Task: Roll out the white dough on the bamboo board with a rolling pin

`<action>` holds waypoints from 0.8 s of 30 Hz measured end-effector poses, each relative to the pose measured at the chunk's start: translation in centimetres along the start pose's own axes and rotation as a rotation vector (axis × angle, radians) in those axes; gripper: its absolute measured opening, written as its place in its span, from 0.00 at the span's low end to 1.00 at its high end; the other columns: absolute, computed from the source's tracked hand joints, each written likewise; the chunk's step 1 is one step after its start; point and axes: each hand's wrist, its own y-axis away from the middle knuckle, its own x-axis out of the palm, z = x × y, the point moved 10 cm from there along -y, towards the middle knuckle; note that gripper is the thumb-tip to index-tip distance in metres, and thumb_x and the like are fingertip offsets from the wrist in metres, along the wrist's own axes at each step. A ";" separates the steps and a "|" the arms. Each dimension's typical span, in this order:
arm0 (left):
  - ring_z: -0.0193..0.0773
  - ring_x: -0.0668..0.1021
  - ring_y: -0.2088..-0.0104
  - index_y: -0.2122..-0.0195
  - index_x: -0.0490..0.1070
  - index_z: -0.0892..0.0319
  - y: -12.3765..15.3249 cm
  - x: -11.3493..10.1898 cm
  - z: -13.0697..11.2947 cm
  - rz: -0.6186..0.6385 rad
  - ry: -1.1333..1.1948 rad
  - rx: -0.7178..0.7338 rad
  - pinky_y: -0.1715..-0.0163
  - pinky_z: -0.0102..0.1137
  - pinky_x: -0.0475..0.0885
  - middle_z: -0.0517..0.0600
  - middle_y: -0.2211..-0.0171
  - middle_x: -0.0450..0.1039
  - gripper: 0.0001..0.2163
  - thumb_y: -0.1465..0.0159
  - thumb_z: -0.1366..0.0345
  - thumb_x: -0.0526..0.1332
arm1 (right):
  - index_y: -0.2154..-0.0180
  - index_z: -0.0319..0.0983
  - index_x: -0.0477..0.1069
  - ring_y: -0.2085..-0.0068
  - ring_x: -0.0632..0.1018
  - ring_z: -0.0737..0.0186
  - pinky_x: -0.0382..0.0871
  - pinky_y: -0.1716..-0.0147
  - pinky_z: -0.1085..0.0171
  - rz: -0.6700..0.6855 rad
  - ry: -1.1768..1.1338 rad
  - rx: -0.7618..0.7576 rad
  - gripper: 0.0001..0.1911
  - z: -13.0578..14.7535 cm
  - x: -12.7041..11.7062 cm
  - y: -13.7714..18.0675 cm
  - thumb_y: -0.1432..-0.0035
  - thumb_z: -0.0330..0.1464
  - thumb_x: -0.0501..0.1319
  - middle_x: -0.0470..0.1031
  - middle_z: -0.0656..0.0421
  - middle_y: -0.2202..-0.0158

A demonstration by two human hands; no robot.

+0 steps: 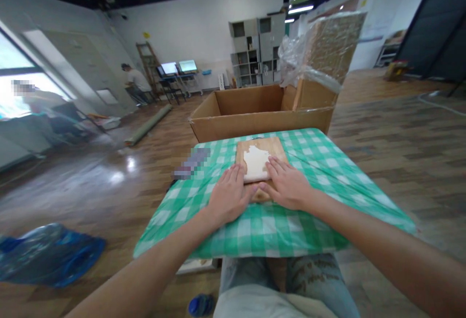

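Note:
A sheet of white dough (257,160) with a ragged far edge lies on a wooden board (274,144). Its near edge is thick and rounded, like a rolled edge. My left hand (230,194) rests at the left end of that edge, fingers stretched forward and close together. At the right end, my right hand (287,184) lies with its fingers extended over the side of the dough. Both thumbs point inward below the near edge, almost meeting over the board. Neither hand is wrapped around anything.
A green checked cloth (327,172) covers the small table. Left of the board lies a blurred flat object (191,163). A large open cardboard box (255,126) stands just beyond the table. A blue plastic bag (54,255) is on the floor at left. Two people sit farther back.

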 end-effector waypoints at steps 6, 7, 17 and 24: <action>0.52 0.66 0.28 0.31 0.63 0.66 -4.0 1.0 1.9 0.065 0.015 -0.036 0.29 0.46 0.61 0.65 0.30 0.66 0.31 0.21 0.48 0.39 | 0.30 0.32 0.64 0.25 0.59 0.39 0.51 0.28 0.44 0.113 -0.035 0.020 0.45 -2.3 0.8 -4.1 0.26 0.57 0.35 0.58 0.39 0.26; 0.52 0.66 0.27 0.30 0.61 0.65 -4.6 1.3 2.4 0.082 0.021 -0.051 0.29 0.46 0.60 0.64 0.29 0.65 0.31 0.21 0.48 0.38 | 0.29 0.34 0.64 0.25 0.58 0.39 0.51 0.28 0.43 0.125 -0.035 0.025 0.45 -2.7 0.9 -4.8 0.26 0.58 0.35 0.59 0.41 0.26; 0.57 0.67 0.31 0.28 0.58 0.55 -13.5 5.8 6.0 0.204 -0.074 0.042 0.34 0.53 0.63 0.62 0.29 0.62 0.25 0.21 0.56 0.39 | 0.33 0.37 0.67 0.30 0.65 0.36 0.55 0.33 0.39 0.133 0.022 0.076 0.43 -7.6 3.2 -11.9 0.25 0.56 0.31 0.69 0.44 0.32; 0.58 0.73 0.41 0.27 0.57 0.56 -17.0 8.3 7.7 0.368 -0.048 0.031 0.40 0.52 0.67 0.64 0.39 0.70 0.25 0.21 0.57 0.39 | 0.33 0.35 0.67 0.38 0.70 0.39 0.59 0.38 0.43 0.190 0.122 -0.133 0.32 -7.8 4.3 -14.7 0.20 0.42 0.35 0.74 0.44 0.39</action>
